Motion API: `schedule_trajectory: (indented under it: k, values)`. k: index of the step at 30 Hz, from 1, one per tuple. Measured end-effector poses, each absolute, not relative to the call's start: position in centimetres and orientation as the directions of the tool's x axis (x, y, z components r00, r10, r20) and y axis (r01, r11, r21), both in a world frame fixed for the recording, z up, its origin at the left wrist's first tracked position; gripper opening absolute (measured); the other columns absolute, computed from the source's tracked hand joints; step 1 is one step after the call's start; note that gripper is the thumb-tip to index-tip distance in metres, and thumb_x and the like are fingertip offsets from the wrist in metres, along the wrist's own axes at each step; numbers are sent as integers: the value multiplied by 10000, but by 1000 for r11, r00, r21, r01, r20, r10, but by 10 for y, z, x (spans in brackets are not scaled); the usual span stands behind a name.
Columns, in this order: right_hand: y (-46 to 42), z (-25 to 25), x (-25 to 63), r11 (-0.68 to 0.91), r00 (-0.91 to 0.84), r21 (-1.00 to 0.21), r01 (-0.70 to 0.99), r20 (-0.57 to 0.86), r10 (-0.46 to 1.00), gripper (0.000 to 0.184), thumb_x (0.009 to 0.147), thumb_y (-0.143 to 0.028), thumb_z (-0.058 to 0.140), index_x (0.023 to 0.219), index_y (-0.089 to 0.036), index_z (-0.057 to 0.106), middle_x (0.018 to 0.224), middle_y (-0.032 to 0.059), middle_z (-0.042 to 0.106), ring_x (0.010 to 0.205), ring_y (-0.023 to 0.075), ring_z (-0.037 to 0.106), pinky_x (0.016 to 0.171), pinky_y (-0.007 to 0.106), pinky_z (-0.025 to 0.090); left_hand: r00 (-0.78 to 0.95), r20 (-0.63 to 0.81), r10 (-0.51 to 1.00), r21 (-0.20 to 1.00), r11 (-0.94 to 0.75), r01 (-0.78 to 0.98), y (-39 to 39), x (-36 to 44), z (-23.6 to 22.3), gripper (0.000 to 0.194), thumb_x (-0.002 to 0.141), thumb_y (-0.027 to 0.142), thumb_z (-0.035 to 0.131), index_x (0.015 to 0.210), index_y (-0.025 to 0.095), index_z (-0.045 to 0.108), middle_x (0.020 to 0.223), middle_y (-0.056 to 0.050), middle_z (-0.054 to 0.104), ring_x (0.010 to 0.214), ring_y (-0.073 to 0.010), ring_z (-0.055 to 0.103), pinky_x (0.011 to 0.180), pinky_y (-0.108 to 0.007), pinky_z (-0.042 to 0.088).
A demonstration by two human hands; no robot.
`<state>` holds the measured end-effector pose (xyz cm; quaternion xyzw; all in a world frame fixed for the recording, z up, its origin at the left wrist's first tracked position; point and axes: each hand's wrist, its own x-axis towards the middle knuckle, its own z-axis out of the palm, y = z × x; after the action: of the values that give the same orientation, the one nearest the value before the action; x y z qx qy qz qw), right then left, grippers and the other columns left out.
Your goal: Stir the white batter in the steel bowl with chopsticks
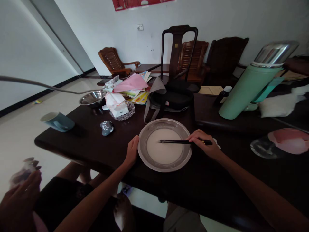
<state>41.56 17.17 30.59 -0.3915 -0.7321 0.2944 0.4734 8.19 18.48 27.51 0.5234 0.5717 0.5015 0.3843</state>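
Observation:
A round metal basin with a smooth white liquid in it stands on the dark table. At the basin's left side, my left hand is closed against the rim, fingers partly hidden behind its outer wall. My right hand grips a pair of black chopsticks over the right rim. They lie nearly level across the basin, tips pointing left at the middle of the white liquid. Whether the tips dip below its surface I cannot tell. A small pale thing lies partly hidden behind my right hand.
Behind the basin lies a black bag. Leftward are a tissue pack, steel bowl, grey gadget and mug. A green thermos and pink-lidded container are rightward. Another person's hand shows at lower left.

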Motion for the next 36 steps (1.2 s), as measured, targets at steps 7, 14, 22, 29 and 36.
schedule_trajectory:
  k: [7,14,22,29,36]
  values:
    - [171,306,417,472,-175,-852,224,442,880,333,947,-363,520,687,-234,683,726,32,687,703,193,629,684,358,495,-140,105,985,977,-76,201,185,82,276,448,846,564,503,594,217,371,600,50,341,565,-117,308,516,-239,323]
    - [172,306,419,476,-131,-830,290,458,879,294,941,-354,532,722,-235,687,765,40,706,742,205,633,710,373,486,-145,100,984,978,-71,196,186,81,273,438,857,540,502,595,216,365,601,51,331,566,-117,299,519,-237,316]
    - [172,306,416,505,-215,-815,284,459,862,248,925,-361,561,772,-240,715,809,46,730,803,213,640,760,381,487,-148,97,984,976,-65,207,185,82,277,454,842,571,507,597,216,369,606,52,336,570,-115,303,524,-237,319]
    - [172,305,418,476,-196,-849,228,439,877,329,948,-368,518,706,-230,693,746,40,701,723,195,632,695,351,484,-133,89,987,978,-62,199,185,81,275,450,849,567,501,602,213,374,608,52,341,578,-113,299,532,-236,320]
    - [173,305,419,444,-127,-859,254,426,896,309,947,-364,523,722,-230,688,763,38,691,737,199,639,714,358,488,-137,98,986,977,-69,201,185,81,275,444,859,550,495,603,213,364,608,52,336,575,-112,298,525,-233,314]
